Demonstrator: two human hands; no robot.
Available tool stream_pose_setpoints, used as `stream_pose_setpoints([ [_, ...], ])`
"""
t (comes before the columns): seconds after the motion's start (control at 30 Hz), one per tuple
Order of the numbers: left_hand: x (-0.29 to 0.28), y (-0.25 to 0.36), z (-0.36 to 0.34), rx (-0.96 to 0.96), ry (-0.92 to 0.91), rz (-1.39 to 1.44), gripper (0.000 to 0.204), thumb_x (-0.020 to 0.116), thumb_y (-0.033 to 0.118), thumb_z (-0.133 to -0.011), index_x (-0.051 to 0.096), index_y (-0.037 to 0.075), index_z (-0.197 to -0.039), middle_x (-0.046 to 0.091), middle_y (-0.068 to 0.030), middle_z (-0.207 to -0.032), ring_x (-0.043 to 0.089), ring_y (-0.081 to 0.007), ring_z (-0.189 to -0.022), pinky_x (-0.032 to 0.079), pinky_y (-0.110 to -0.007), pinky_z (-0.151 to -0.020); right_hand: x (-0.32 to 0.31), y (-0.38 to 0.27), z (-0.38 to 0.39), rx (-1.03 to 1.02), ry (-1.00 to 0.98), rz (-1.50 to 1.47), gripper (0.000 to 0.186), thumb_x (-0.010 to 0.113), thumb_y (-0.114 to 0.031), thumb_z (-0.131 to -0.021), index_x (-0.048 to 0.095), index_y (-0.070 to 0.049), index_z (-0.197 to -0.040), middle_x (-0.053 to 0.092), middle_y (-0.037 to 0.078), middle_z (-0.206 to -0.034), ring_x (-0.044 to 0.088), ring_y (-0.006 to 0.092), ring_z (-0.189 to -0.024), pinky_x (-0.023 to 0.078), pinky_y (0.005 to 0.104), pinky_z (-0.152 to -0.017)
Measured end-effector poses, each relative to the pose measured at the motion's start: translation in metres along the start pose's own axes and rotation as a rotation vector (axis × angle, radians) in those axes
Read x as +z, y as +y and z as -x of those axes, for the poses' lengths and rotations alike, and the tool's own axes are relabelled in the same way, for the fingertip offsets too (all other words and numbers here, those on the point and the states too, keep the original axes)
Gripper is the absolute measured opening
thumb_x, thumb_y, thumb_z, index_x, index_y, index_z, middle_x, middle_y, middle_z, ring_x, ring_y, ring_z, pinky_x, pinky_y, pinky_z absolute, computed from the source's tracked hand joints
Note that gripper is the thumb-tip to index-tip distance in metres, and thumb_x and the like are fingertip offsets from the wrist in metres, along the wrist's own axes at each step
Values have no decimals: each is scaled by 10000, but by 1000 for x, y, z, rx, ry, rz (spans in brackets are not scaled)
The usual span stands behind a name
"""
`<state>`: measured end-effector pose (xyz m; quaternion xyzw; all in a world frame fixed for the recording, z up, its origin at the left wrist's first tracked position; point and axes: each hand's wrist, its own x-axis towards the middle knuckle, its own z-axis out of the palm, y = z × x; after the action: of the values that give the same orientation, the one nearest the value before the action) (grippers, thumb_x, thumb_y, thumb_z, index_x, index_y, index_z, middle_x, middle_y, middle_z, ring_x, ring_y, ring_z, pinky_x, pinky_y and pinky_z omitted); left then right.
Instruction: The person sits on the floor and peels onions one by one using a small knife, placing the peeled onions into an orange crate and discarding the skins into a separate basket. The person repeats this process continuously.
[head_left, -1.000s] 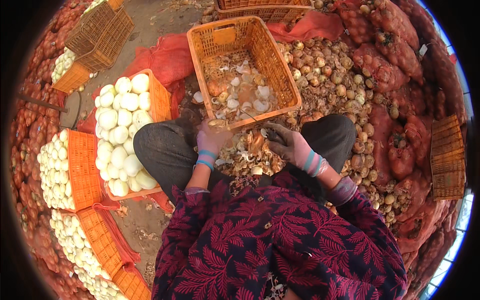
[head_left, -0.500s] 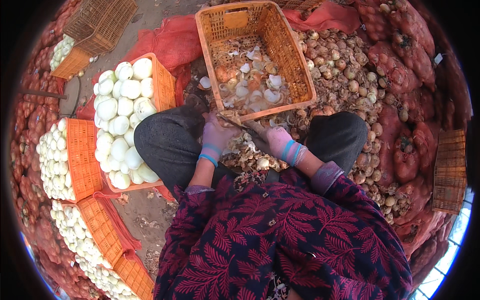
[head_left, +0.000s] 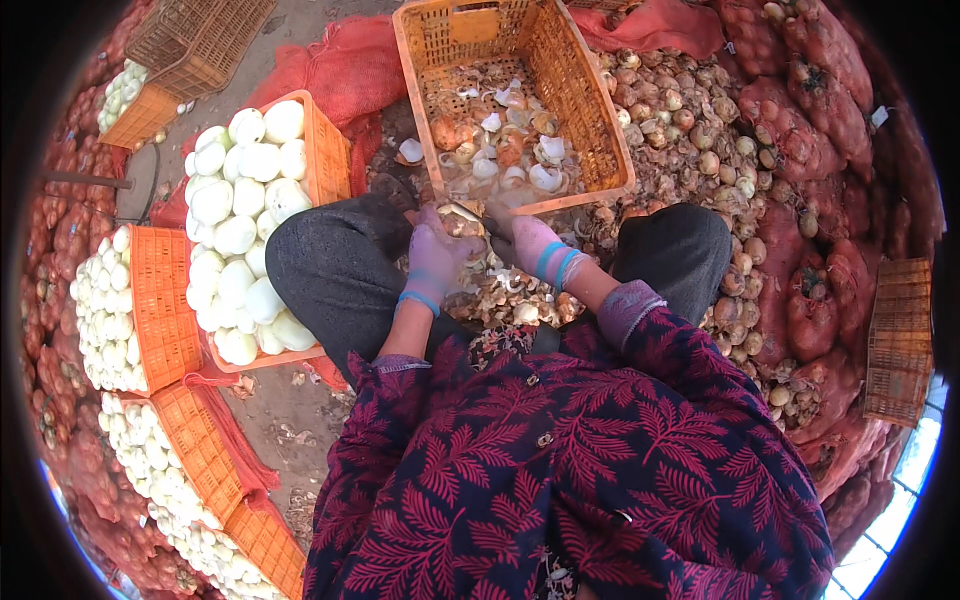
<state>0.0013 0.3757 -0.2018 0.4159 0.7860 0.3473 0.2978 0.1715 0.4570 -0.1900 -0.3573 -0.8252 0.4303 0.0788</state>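
Pink-gloved, the left hand (head_left: 437, 246) was curled around a brown-skinned onion (head_left: 462, 224) at its two o'clock; the right hand (head_left: 528, 240), fingers bent, was just beside it at three o'clock, anything in its grip too blurred to tell.

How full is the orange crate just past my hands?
Only partly filled: in the orange crate, onion skins and scraps lie low across its floor, and its slatted walls stand bare above them.
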Motion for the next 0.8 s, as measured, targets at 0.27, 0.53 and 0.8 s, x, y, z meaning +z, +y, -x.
stream_pose_setpoints([
  [0.27, -26, 11, 16, -95, -199, 759, 767, 838, 141, -620, 548, -7, -1314, 669, -94, -1093, 673, -212, -969, 563, -330, -851, -38, -47, 15, 367, -272, -562, 602, 649, -65, -892, 472, -54, -1467, 718, 62, -947, 672, 202, -824, 562, 364, -774],
  [0.53, -47, 33, 24, 60, -280, 983, 647, 802, 149, -725, 586, -37, -1306, 687, -59, -1066, 667, -156, -988, 549, -308, -894, -68, 45, -20, 134, 397, -396, 543, 655, -40, -905, 498, 3, -1423, 728, 150, -929, 664, 190, -696, 552, 359, -607],
  [0.8, -19, 29, 0, 337, -143, -193, 937, 862, 292, -676, 439, 35, -1472, 531, -239, -1352, 568, -393, -1232, 465, -447, -1065, -30, -28, 13, 394, 26, -884, 299, 675, -252, -985, 617, -22, -1169, 640, 24, -700, 481, 91, -416, 366, 254, -382],
])
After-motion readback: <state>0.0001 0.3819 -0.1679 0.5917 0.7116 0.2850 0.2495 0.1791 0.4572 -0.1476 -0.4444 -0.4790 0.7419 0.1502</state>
